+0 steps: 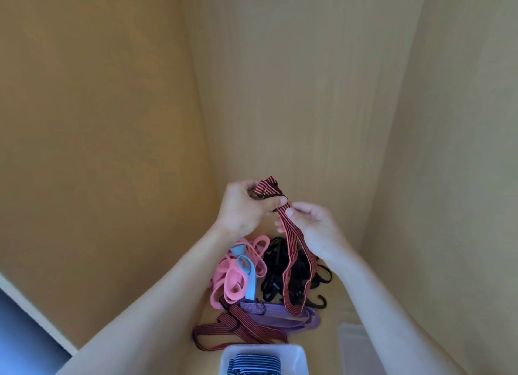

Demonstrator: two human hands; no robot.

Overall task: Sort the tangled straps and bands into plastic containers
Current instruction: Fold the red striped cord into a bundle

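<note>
Both hands are raised above the pile. The left hand [241,206] clenches the bunched top of a red-and-black striped strap [291,240], and the right hand [314,228] pinches it just below, so each grip is grasping it. Its loop hangs over black straps [276,265], pink bands [232,282] and a purple strap [280,317] on the wooden surface [330,318]. The white container [300,355] holds a blue striped strap [255,363]. Beside it is what may be a clear container [350,343].

Bare forearms to the elbow — the left hand [241,209] and right hand [314,226] bare too, nails short.
</note>
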